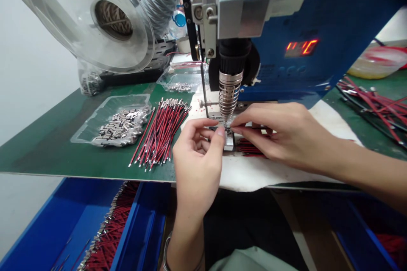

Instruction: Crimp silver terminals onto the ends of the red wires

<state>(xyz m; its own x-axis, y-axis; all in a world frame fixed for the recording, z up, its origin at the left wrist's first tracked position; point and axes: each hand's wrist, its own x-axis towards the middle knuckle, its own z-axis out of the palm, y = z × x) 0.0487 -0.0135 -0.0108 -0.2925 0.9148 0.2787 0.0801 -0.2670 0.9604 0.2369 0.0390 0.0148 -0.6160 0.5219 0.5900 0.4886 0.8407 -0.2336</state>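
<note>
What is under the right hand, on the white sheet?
A few red wires stick out from under the right hand on the white sheet. The hand covers their other ends.

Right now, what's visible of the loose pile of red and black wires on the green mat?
The loose pile of red and black wires lies fanned on the green mat: thin insulated leads, silvery metal ends at the far side. It sits between the clear plastic tray of metal sleeves and the left hand, which does not touch it.
</note>
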